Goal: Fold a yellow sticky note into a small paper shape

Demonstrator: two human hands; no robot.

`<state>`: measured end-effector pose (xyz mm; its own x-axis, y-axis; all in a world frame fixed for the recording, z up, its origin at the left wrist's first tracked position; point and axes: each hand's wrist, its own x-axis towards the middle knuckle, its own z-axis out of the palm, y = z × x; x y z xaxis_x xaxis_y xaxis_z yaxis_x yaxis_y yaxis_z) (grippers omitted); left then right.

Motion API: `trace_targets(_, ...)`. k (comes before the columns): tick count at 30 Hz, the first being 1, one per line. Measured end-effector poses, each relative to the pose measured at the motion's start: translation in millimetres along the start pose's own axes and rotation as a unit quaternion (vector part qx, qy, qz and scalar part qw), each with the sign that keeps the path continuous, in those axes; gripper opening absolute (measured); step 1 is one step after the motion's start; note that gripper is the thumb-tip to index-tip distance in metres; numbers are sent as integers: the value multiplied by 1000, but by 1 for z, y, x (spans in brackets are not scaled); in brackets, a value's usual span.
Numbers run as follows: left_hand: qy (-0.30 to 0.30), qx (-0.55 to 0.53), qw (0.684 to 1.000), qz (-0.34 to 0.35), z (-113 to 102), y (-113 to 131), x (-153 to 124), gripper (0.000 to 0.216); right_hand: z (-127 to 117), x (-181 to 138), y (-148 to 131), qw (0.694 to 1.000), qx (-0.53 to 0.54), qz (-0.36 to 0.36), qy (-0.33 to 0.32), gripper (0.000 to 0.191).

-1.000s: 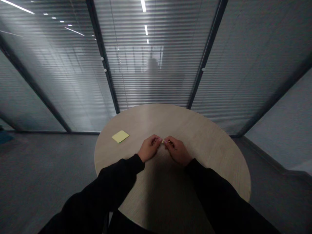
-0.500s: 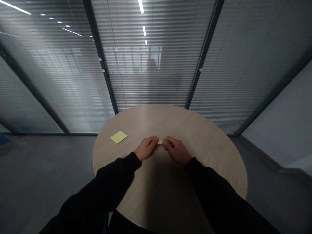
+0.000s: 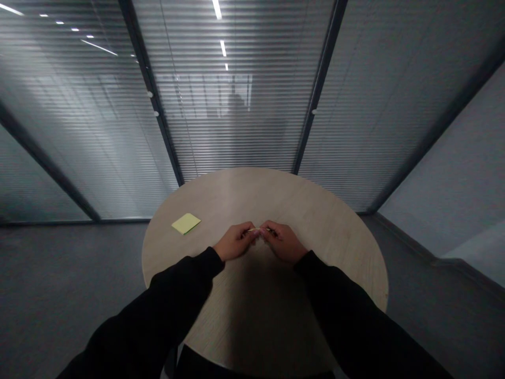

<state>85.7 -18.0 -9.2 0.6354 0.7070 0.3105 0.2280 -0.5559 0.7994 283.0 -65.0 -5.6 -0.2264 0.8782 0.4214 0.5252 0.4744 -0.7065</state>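
Note:
My left hand (image 3: pixel 235 243) and my right hand (image 3: pixel 281 242) meet over the middle of a round light-wood table (image 3: pixel 339 231). Both pinch a small folded yellow paper (image 3: pixel 258 230) between their fingertips; only a thin sliver of it shows between the hands. Each hand's fingers are curled closed around it. Both arms wear black sleeves. A yellow sticky-note pad (image 3: pixel 185 223) lies flat on the table to the left of my left hand, apart from it.
Glass partition walls with horizontal blinds and dark frames (image 3: pixel 315 100) stand right behind the table. Grey carpet floor (image 3: pixel 59 279) surrounds the table on both sides. A dim reflection of a person shows in the glass.
The hands stay together on the yellow paper, which now shows as a thinner strip. The camera has shifted a little, so the table and pad sit further left in view.

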Motion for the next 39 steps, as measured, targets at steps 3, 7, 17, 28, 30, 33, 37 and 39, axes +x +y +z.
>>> trace_targets(3, -14, -4, 1000, -8, 1, -2, -1, 42, -1, 0, 2, 1000, -21, -4, -7, 33)
trace_targets(7, 8, -17, 1000, -7, 2, -3, -1, 40, 0, -1, 6, 999, -26, 8, 35, 26)
trace_targets(17, 43, -24, 999, -23, 7, 0, -1, 38, 3, 0, 5, 993, -8, -16, 117, 18)
trace_targets(28, 79, -58, 994, -45, 11, 3, -2, 37, -1, -2, 3, 956, -246, -118, 104, 23)
trace_targets(30, 83, -64, 993, -51, 12, 3, -1, 38, -1, -2, 3, 949, -271, -122, 106, 24)
trace_targets(33, 85, -83, 991, -63, 13, 3, -1, 39, -1, -3, 3, 940, -295, -132, 109, 24)
trace_targets(37, 87, -121, 986, -80, 14, 4, -1, 43, -2, -3, 2, 925, -327, -147, 124, 26)
trace_targets(39, 90, -137, 983, -87, 15, 4, 0, 44, -2, -4, 1, 922, -336, -148, 124, 25)
